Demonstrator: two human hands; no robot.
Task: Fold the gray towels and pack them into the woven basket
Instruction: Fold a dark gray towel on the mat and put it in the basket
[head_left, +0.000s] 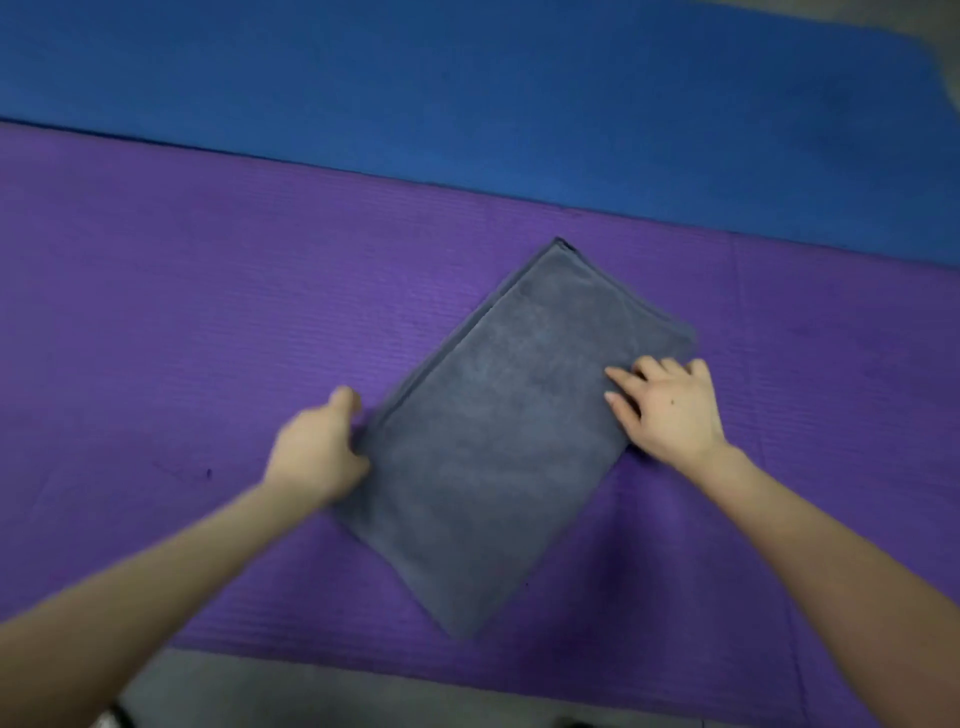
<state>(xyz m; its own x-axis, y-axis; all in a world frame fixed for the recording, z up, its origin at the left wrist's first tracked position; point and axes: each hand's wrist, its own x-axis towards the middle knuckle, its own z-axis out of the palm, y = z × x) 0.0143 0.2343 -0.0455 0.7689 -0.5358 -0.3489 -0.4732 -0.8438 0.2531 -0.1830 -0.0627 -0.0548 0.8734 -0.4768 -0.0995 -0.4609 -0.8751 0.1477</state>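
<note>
A gray towel (498, 431), folded into a long rectangle, lies at a slant on the purple mat (182, 322). My left hand (317, 452) is at the towel's left long edge, fingers curled and pinching that edge. My right hand (670, 410) rests flat on the towel's right side, fingers spread and pointing left. No woven basket is in view.
A blue mat (467, 88) lies beyond the purple one, their seam running across the view. A strip of grey floor (311, 696) shows at the near edge, and bare floor at the far right corner.
</note>
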